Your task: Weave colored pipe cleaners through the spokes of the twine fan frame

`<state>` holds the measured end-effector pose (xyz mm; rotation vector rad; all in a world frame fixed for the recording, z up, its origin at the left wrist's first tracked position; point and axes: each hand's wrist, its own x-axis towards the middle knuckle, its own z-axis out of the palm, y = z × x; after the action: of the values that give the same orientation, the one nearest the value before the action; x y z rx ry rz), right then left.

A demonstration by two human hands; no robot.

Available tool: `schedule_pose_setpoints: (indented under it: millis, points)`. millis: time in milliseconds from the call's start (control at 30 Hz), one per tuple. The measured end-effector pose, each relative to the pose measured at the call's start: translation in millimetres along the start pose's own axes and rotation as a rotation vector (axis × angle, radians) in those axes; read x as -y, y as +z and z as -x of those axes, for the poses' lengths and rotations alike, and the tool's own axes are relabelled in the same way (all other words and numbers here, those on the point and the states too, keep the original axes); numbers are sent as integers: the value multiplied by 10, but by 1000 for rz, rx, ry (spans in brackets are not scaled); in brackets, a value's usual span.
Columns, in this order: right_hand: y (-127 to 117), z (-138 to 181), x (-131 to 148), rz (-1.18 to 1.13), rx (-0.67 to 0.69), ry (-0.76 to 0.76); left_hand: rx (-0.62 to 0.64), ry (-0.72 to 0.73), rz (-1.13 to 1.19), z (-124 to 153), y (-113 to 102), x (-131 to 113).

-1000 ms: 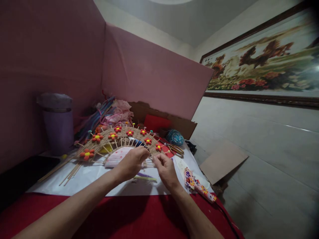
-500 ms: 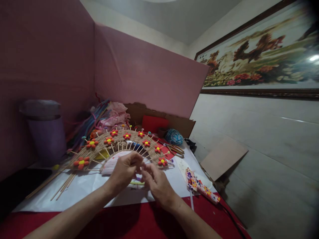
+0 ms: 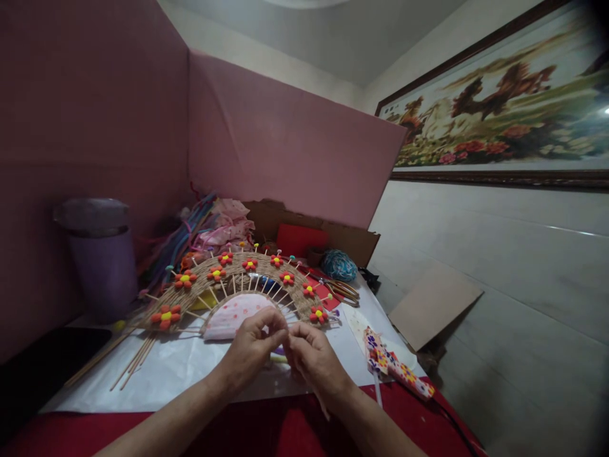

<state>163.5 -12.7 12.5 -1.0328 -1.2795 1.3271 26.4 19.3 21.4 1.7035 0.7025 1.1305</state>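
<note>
My left hand (image 3: pixel 261 343) and my right hand (image 3: pixel 314 355) meet fingertip to fingertip above the white sheet. Both are closed in a pinch, and whatever lies between the fingers is too small to make out. Just beyond them stands a woven fan-shaped piece (image 3: pixel 202 279) of twine over thin sticks, dotted with red and orange flowers with yellow centres. Small coloured beads tip its sticks. At its middle is a white half-round (image 3: pixel 238 312) with pink dots, partly covered by my left hand. Something purple and yellow-green (image 3: pixel 280 357) shows below my fingers.
A flower-patterned glue gun (image 3: pixel 394 365) with a cord lies at right. Scissors (image 3: pixel 343 290) and a blue yarn ball (image 3: pixel 339 264) are behind. Loose sticks (image 3: pixel 136 362) and a purple bin (image 3: pixel 103 266) stand left, a dark flat object (image 3: pixel 57 355) nearer. White sheet (image 3: pixel 176 381) covers the red cloth.
My hands have come closer together, fingers now pinched and touching. The right hand's fingers have closed. The whole view has shifted slightly, and more of the dotted half-round shows.
</note>
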Motion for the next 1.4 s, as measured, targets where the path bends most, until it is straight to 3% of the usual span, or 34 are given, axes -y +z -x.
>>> schedule_pose_setpoints:
  millis: [200, 367, 633, 1067, 1400]
  points:
    - [-27, 35, -38, 299, -2, -177, 22, 27, -189, 39, -5, -77]
    - [-7, 79, 21, 433, -75, -239, 29, -46, -181, 20, -22, -52]
    - [-38, 9, -59, 448, -95, -217, 72, -234, 48, -14, -26, 119]
    - [-33, 34, -30, 551, -118, -252, 47, -394, 288, -66, -53, 196]
    - [-16, 26, -53, 486, -145, -243, 109, -379, 323, -46, -64, 240]
